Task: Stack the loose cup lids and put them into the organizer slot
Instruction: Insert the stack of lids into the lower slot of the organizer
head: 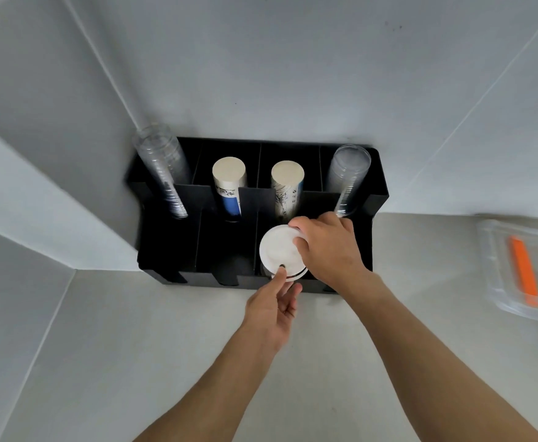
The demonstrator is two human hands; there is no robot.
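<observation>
On the near part of the white counter [172,362], nothing loose to collect; two bare forearms only, reaching forward to the front edge of the black organizer [377,199]. Just before that edge, the left hand [272,309], palm turned up, fingers half open and gripping nothing, only the index fingertip pressed on the near rim of the white lid stack [280,252]. Beside it, the right hand [328,247], fingers closed on the far right rim of the stack, thumb on the top lid. The stack itself over the third front slot from the left, slightly tilted, at least two or three lids visible at the near rim, the lower ones a little out of line. To do this step well: keep the right grip firm but on the rim only, not on the soft middle; push the lower lids into line with the left fingertip before lowering; keep the stack level and centred between the two dividers of the slot, then lower straight down and release only when seated, judged by touch because the slot bottom is hidden. Risk, as a judgement: a lid slipping sideways and catching on a divider. Behind, in the back row, clear cup stacks [162,173] at both ends and two paper cup stacks [229,183] in the middle, all leaning forward, better not touched. At the right edge of the counter, well apart, a clear container [490,250] with an orange tool [524,271] inside, of no use here.
</observation>
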